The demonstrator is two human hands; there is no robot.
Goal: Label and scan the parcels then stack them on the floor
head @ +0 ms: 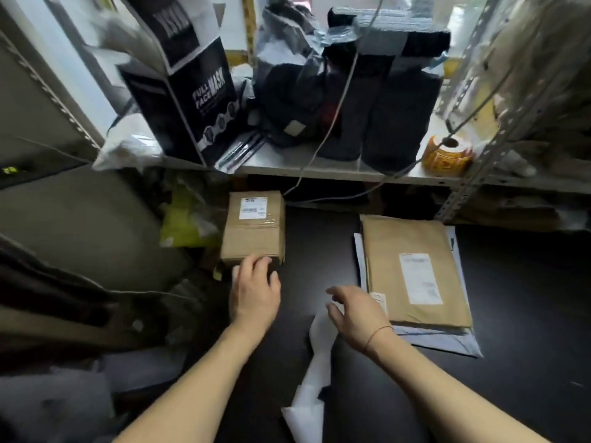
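Box (254, 231) edge under left hand (256, 290)

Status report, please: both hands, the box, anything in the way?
Left hand on near end of labelled box, grip unclear. Right hand open above white paper strip. Envelope stack lies right of it.

Brown box (252, 230), white label (252, 208); tan envelope (412, 270); orange tape roll (447, 154).

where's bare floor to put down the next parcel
Bare dark floor between the cardboard box and the envelope stack, and to the stack's right. Crowded: bags left of the box, the shelf above, a paper strip near you.
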